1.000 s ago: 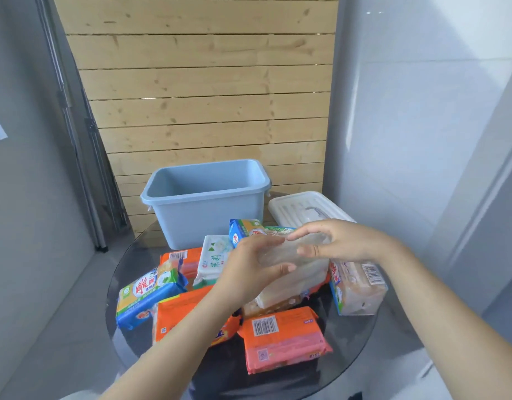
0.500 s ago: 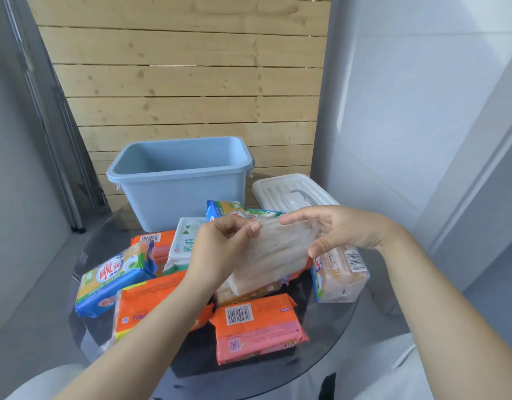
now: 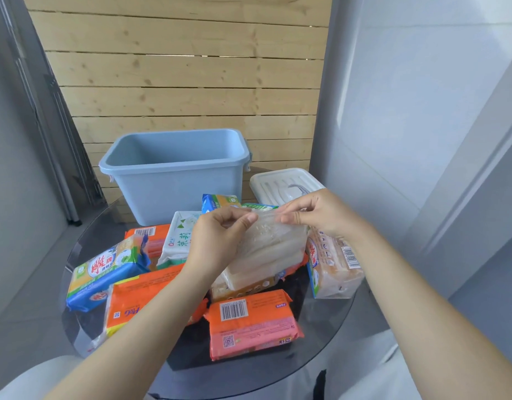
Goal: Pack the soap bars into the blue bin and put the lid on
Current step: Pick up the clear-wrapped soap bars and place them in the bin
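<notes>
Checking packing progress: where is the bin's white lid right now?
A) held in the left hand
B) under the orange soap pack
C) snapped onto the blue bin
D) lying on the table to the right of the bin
D: the white lid lies flat on the glass table beside the open blue bin, partly behind the right hand.

Left of the left hand's fingers [image 3: 243, 219], the white soap pack [image 3: 178, 241] bears green characters "茉莉". Below the fingers, the orange pack [image 3: 252, 324] carries a barcode and QR code, its digits too small to read. Other printing is illegible.
</notes>
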Motion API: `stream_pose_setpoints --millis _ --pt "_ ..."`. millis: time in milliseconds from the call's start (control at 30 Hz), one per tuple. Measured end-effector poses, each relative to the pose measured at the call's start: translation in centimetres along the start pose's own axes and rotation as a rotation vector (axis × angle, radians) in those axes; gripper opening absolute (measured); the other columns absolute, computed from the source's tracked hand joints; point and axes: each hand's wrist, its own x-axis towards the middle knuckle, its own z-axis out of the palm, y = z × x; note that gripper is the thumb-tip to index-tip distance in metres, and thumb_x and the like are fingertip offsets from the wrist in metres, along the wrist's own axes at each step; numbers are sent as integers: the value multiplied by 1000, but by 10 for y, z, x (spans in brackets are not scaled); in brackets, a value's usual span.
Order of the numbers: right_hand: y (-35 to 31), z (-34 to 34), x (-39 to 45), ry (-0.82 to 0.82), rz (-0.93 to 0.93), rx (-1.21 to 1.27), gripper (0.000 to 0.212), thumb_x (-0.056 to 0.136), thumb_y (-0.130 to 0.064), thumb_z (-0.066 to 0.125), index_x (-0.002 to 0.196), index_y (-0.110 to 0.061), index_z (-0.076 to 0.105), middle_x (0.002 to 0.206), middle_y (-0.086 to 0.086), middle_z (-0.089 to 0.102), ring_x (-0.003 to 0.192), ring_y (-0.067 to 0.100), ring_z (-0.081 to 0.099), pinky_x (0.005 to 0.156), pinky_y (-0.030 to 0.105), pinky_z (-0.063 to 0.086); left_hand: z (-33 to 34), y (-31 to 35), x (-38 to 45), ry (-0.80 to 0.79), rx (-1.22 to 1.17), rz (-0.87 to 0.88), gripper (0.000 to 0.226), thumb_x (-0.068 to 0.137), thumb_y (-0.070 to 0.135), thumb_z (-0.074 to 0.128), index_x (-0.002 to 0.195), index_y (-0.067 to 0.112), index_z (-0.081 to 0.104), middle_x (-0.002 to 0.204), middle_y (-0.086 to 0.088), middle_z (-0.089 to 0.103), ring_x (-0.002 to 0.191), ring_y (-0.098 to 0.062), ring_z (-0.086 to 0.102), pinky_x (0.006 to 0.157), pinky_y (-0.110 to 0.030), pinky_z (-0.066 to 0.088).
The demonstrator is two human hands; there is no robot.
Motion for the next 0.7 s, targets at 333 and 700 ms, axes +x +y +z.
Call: stream_pose_setpoints --millis 333,700 --pt "5 33 -6 348 -113 -87 23 70 -22 79 76 -35 62 83 -13 60 76 -7 54 67 0 34 0 -4 8 -5 -62 -42 21 73 4 76 72 21 66 81 12 69 77 1 65 71 -7 49" --pt "5 35 -3 385 -156 -162 29 69 -21 78 70 -30 50 71 -14 55 61 -8 47 58 9 33 -12 3 1 -131 278 72 36 76 55 62 84 24 78 87 7 75 65 -4 61 62 -15 47"
